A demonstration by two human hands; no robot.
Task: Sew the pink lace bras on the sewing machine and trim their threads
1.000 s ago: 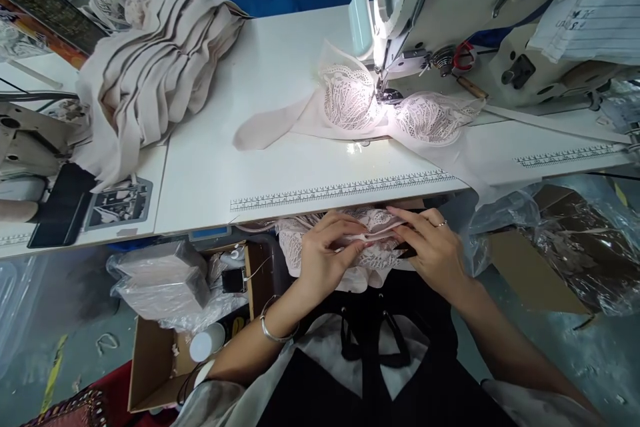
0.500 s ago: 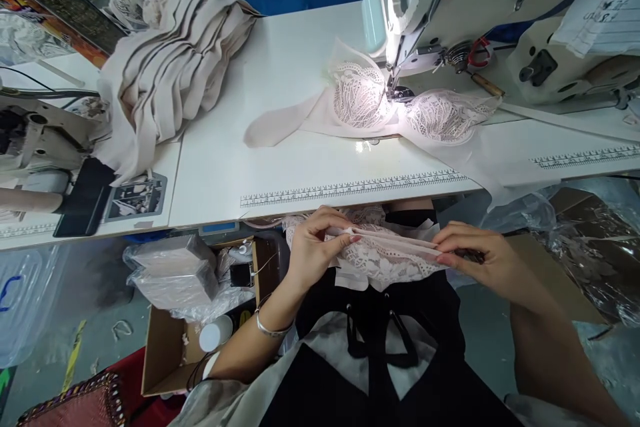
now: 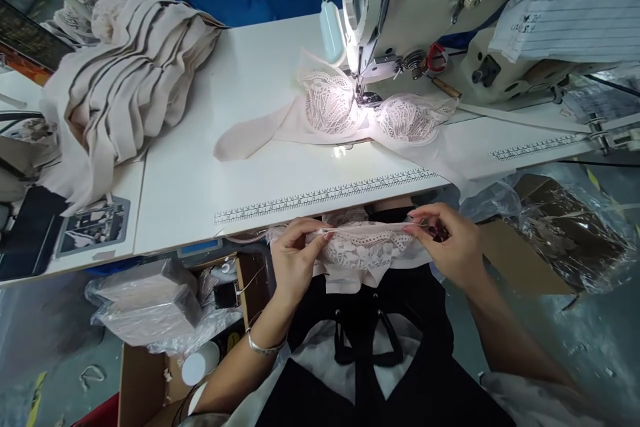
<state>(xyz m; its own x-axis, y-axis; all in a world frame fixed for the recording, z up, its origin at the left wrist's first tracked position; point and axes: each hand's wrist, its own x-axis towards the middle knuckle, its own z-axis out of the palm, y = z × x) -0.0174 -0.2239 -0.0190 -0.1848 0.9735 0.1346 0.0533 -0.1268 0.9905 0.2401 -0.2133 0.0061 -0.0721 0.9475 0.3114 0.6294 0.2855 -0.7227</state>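
Below the table's front edge, a pale pink lace bra piece [image 3: 364, 250] is stretched sideways between my two hands. My left hand [image 3: 296, 255] pinches its left end between thumb and fingers. At the other end my right hand [image 3: 447, 240] grips the top edge, also pinched; something small and dark shows by its fingers. On the table, a lace bra [image 3: 330, 110] lies spread with its middle beneath the presser foot of the lit sewing machine [image 3: 425, 0]. One wing reaches left and the other hangs over the front edge.
Stacked beige fabric pieces [image 3: 135, 73] lie at the table's left. A printed ruler [image 3: 325, 199] runs along the front of the white table [image 3: 180, 180]. Underneath stands a cardboard box [image 3: 137, 380] with plastic-wrapped packs [image 3: 150, 297]. Another box with plastic wrap [image 3: 565, 233] stands right.
My right hand has moved left and slightly up, nearer my left hand, and the edge held between them has straightened. The whole view has shifted, with the table things now further left.
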